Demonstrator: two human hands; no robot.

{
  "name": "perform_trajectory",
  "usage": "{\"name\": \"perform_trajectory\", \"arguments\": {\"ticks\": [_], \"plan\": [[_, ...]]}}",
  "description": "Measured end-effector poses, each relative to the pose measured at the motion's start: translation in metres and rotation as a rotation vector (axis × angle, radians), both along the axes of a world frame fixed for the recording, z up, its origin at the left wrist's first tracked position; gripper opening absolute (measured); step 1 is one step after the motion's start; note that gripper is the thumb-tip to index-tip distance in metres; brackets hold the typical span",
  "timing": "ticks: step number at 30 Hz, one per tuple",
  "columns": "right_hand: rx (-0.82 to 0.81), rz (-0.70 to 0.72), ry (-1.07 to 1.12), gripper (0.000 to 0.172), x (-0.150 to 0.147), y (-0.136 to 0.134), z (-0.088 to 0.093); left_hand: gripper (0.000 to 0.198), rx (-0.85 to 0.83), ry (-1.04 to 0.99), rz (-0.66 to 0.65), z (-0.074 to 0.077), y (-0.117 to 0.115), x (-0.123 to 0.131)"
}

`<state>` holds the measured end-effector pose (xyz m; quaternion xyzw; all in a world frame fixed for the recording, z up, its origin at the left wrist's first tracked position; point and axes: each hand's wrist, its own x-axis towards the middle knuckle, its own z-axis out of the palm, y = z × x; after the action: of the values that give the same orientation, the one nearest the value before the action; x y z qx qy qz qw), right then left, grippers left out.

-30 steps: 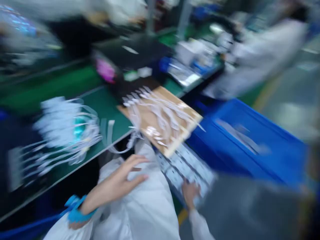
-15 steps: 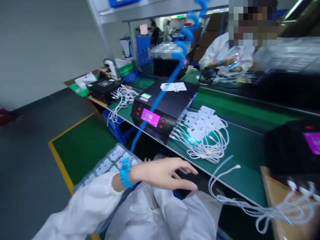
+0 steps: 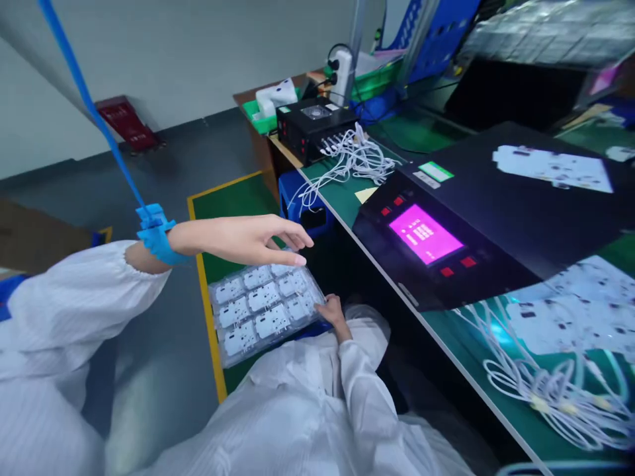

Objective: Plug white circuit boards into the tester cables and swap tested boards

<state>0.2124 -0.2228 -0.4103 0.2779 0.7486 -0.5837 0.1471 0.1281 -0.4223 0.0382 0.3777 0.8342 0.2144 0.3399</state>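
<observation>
My left hand (image 3: 248, 239), with a blue wrist strap (image 3: 156, 233) on a coiled blue cord, reaches out flat with its fingers apart just above a clear plastic tray (image 3: 265, 311) of several small white circuit boards. My right hand (image 3: 335, 312) grips the tray's right edge from below, next to my white-gowned lap. The tray hangs beside the green workbench (image 3: 347, 198), over the floor.
A black tester with a pink screen (image 3: 426, 239) stands on the bench, white cables and boards (image 3: 560, 330) to its right. Another black box with white cables (image 3: 317, 125) sits farther back. A blue stool (image 3: 297, 198) stands under the bench. Yellow floor tape (image 3: 206, 304) runs below the tray.
My head has swung left. The tray has come up from my right side to my left. My left hand has lifted off my lap and now hovers over the tray.
</observation>
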Motion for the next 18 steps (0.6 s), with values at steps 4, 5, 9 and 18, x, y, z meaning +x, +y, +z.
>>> {"name": "perform_trajectory", "arguments": {"ticks": [4,5,9,18], "plan": [[-0.224,0.073,-0.017,0.032,0.004,0.004,0.008,0.047,0.037,0.008,-0.034,-0.001,0.003,-0.004],[-0.303,0.093,-0.016,0.034,0.006,0.003,0.013,0.047,0.034,0.015,-0.041,-0.002,0.004,-0.004],[-0.560,0.168,-0.002,0.051,0.014,-0.003,0.043,0.048,-0.007,0.048,-0.070,-0.006,0.008,0.000],[-0.857,0.108,0.131,0.057,0.044,-0.027,0.181,0.042,-0.379,0.191,-0.036,-0.015,-0.032,0.003]]}}
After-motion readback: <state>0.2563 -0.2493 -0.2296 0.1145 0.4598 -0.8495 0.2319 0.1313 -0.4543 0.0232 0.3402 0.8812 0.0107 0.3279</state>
